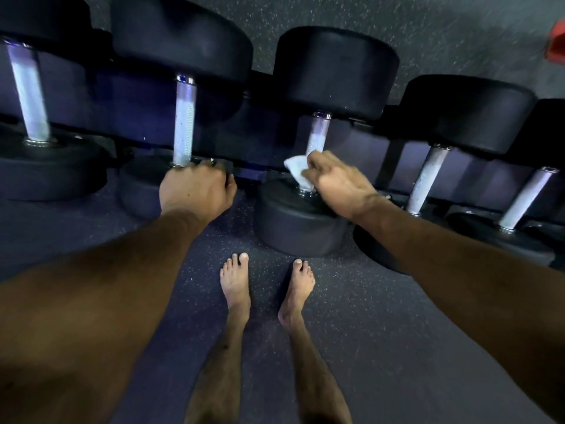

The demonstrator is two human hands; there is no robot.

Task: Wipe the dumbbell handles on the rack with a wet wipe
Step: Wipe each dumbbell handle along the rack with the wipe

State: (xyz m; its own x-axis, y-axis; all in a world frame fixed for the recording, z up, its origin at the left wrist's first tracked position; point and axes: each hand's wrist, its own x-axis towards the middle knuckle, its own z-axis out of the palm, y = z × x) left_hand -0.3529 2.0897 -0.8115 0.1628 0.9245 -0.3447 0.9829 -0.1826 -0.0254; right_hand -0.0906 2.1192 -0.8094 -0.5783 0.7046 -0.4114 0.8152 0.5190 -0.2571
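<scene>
Several black dumbbells with knurled silver handles lie side by side on a low dark rack [146,105]. My right hand [336,182] holds a white wet wipe [295,168] wrapped against the near end of the middle dumbbell's handle [318,136]. My left hand [195,188] is closed around the near end of the handle [184,123] of the dumbbell just to the left, knuckles up. Further handles show at the far left [29,93] and at the right [426,179], [526,198].
My two bare feet [235,283], [298,289] stand on the dark speckled rubber floor [382,332] just in front of the rack. The near dumbbell heads [299,228] jut out toward my toes. A red object [556,44] shows at the top right edge.
</scene>
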